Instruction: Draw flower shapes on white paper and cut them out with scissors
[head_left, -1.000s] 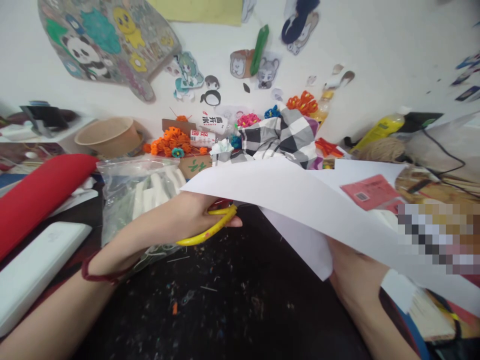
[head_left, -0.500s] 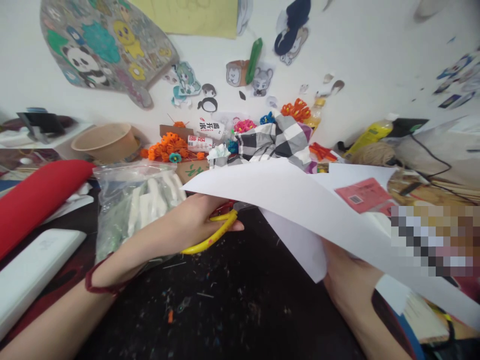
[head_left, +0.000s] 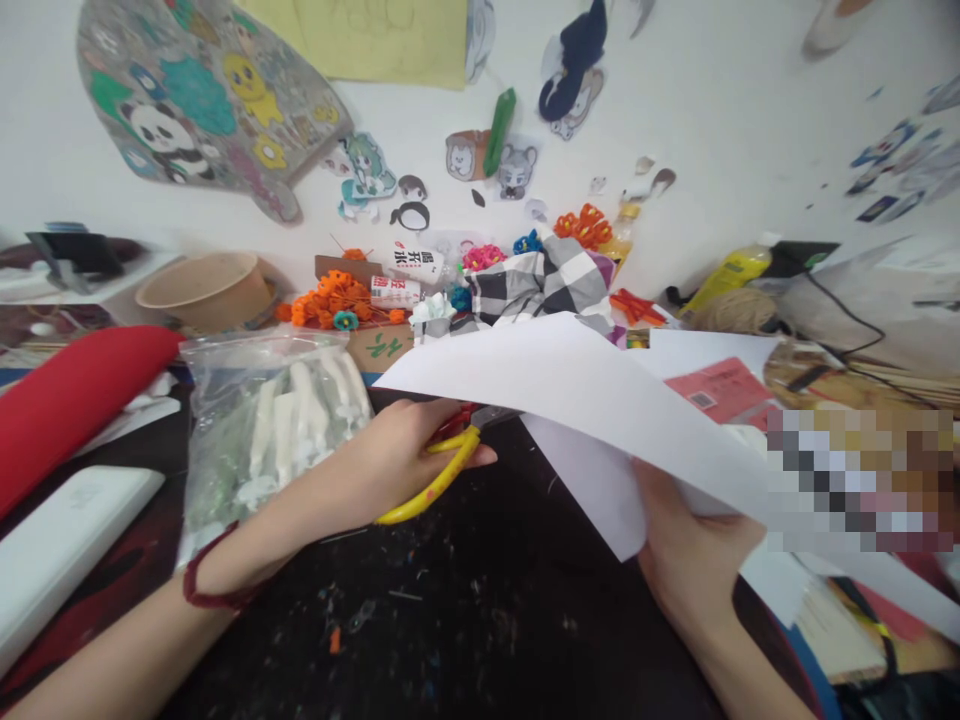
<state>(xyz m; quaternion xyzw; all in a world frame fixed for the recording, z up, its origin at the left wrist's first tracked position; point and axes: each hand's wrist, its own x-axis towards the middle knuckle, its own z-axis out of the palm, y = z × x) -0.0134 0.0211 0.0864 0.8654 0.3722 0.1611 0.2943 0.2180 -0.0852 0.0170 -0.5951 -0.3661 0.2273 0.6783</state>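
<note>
My left hand (head_left: 409, 455) is closed round the handles of a pair of scissors (head_left: 439, 487) with yellow and red grips. Their metal blades point right, against the lower edge of a large sheet of white paper (head_left: 555, 370). The paper is held up over the dark table, partly cut, with a flap hanging below. Under the sheet on the right, my right hand (head_left: 686, 540) grips the paper; its fingertips are hidden behind the flap.
A clear plastic bag (head_left: 225, 400) of pale pieces lies left of my hand, beside a white box-like object (head_left: 75, 550) and a red cushion-like object (head_left: 82, 400). Behind stand a beige basin (head_left: 206, 290), orange craft flowers (head_left: 330, 300) and checked cloth (head_left: 510, 290). Small scraps dot the dark table (head_left: 480, 610).
The scissors and my left hand have shifted slightly right and down, with more of the blades showing below the paper's edge. The whole view has drifted a little.
</note>
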